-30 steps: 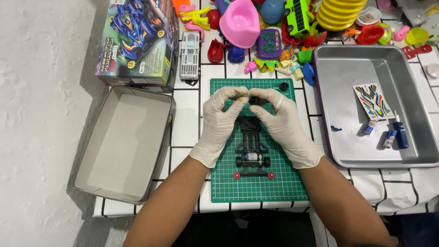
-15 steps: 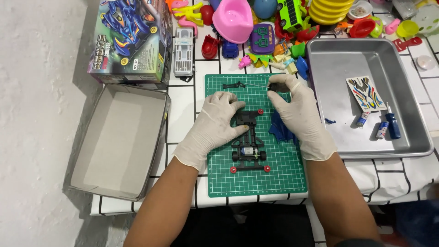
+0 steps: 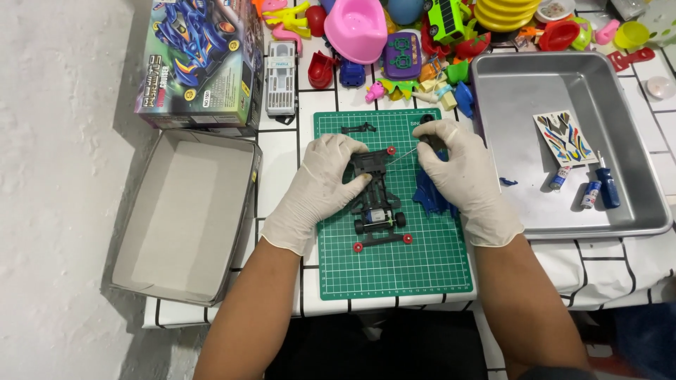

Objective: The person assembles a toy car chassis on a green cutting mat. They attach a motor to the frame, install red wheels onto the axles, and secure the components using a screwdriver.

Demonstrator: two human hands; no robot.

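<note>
1. Far left: open grey cardboard tray (image 3: 184,214) hangs over the table edge. Behind it stands a blue model-car kit box (image 3: 201,63).
2. Behind the mat: a small grey case (image 3: 282,68), then a heap of bright plastic toys (image 3: 394,42) along the back.
3. Green cutting mat (image 3: 394,267) lies centre, on the white-tiled table (image 3: 278,151).
4. Left hand (image 3: 320,186), white glove, rests on the mat. Fingers curled and clamped on the left side of the black toy car chassis (image 3: 377,204).
5. Chassis sits mid-mat, lengthwise, red rollers at both ends. Small black part (image 3: 358,129) lies apart, near the mat's far edge.
6. Right hand (image 3: 461,172), gloved, closed around a thin screwdriver (image 3: 405,153). Tip points at the chassis front corner; cannot tell whether it touches.
7. Blue piece (image 3: 428,197) lies under the right hand, partly hidden.
8. Right: steel tray (image 3: 514,91) holding a sticker sheet (image 3: 563,137), two small bottles (image 3: 574,186) and a blue tool (image 3: 607,186).
</note>
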